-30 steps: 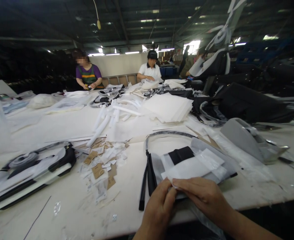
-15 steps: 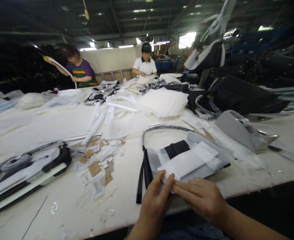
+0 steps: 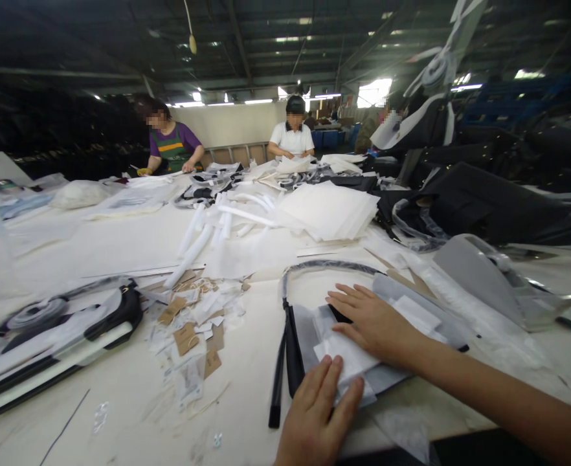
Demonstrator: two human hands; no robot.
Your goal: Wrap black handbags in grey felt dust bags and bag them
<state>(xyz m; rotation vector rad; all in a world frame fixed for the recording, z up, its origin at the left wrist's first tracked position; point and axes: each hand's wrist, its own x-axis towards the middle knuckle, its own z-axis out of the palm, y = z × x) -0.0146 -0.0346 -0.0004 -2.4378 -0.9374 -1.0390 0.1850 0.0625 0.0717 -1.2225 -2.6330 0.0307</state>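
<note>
While your left hand (image 3: 319, 411) is resting, fingers apart, at the near edge of the white sheet (image 3: 353, 364), your right hand (image 3: 375, 325), now parted from it, is spreading over the bag (image 3: 295, 353) lying on the table (image 3: 246, 401), seemingly smoothing.

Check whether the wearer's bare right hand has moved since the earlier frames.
Yes. Against the white tabletop, the bare right hand has moved away from the near edge, toward the curved black handle wrapped in clear plastic.
</note>
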